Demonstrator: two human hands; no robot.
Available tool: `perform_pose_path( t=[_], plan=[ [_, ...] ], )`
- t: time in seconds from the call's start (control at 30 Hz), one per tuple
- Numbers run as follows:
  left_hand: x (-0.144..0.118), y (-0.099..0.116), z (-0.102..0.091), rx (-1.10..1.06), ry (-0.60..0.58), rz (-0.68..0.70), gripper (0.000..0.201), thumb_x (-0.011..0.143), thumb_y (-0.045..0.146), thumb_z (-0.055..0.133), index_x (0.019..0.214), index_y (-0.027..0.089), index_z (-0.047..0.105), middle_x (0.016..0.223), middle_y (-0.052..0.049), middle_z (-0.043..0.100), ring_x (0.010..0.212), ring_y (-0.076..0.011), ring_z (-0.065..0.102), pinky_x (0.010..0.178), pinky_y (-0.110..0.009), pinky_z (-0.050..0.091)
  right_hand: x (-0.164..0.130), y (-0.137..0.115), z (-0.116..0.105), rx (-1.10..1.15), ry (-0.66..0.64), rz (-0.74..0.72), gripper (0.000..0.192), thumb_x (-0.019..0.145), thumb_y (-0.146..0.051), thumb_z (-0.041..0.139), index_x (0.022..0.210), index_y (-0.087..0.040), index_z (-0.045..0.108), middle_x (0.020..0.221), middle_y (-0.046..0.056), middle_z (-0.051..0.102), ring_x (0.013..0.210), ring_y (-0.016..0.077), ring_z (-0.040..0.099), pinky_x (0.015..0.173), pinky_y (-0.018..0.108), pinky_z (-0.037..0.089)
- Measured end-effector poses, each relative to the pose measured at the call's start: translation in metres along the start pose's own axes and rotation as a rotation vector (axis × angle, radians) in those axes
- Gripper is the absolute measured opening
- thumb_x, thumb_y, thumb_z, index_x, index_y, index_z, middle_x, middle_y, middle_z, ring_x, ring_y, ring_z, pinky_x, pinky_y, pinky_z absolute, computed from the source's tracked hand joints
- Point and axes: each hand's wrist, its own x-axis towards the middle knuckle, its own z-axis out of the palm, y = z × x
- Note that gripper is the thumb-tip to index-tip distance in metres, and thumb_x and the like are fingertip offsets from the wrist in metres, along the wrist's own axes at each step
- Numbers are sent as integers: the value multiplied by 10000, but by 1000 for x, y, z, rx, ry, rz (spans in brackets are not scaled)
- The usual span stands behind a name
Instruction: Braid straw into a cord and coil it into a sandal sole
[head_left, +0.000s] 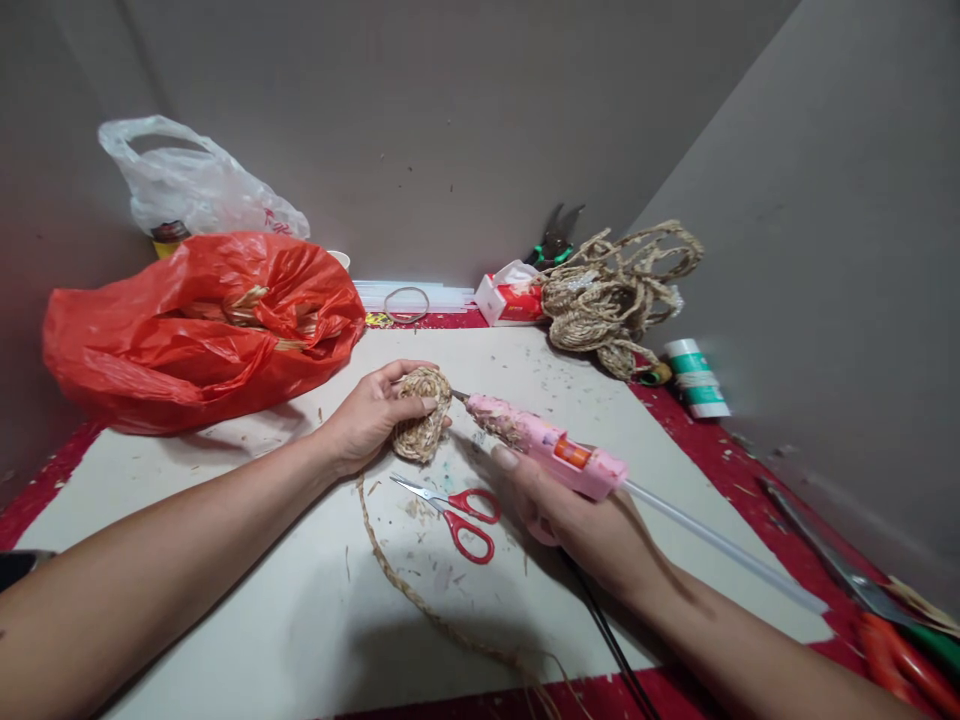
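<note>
My left hand (375, 418) is closed on a coiled oval of braided straw rope (421, 437), thumb across its face. From that coil a loose tail of the rope (397, 580) trails over the board towards me. A pink glue gun (540, 445) with an orange patch is gripped in my right hand (581, 520). Its metal nozzle points left and meets or nearly meets the coil's right edge. A clear glue stick (720, 540) sticks out of its back end. Just below the coil lie small red-handled scissors (465, 515), their blades slightly apart.
A red plastic bag (202, 350) of straw stands at left, a clear bag (202, 190) behind it. At the back are glue sticks (450, 298), a tissue pack (517, 297), pruners (555, 240) and bundled rope (615, 300). Large shears (847, 570) lie at right; the gun's cord (607, 630) runs towards me.
</note>
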Motion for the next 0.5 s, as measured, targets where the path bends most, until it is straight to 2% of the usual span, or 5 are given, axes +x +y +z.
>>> perform_pose_path(
  t=[0.1,0.2,0.3,0.4,0.5],
  plan=[
    [0,1,1,3,6,0,485,617,104,764,1055,148,561,825,-16,651,634,-166,682,618,-280,529,0,-3,1,18,-11,75,558,788,-475,624,1239,-146,605,431,-90,331,388,71,259,334,201,203],
    [-1,1,1,7,3,2,480,623,104,759,1061,146,565,818,-12,650,638,-162,677,625,-280,522,0,-3,2,-3,7,100,539,766,-477,644,1170,-120,637,443,-83,352,406,71,274,349,204,211],
    [-1,0,1,12,10,13,452,626,92,755,1044,133,587,804,-11,651,634,-126,650,635,-255,506,0,-2,4,0,-3,94,459,772,-462,634,1085,-129,665,493,-61,416,419,68,280,364,211,224],
    [0,0,1,1,6,20,423,632,80,751,1026,129,602,793,-9,651,634,-100,624,636,-228,494,-2,0,4,-16,0,67,384,775,-448,636,990,-133,679,491,-60,398,426,76,299,378,219,251],
    [0,0,1,-24,-7,13,409,656,85,738,1034,139,591,793,-8,652,647,-111,636,649,-238,506,-5,1,2,-69,11,30,351,777,-456,632,910,-135,677,476,-61,386,423,80,314,379,224,262]
  ],
)
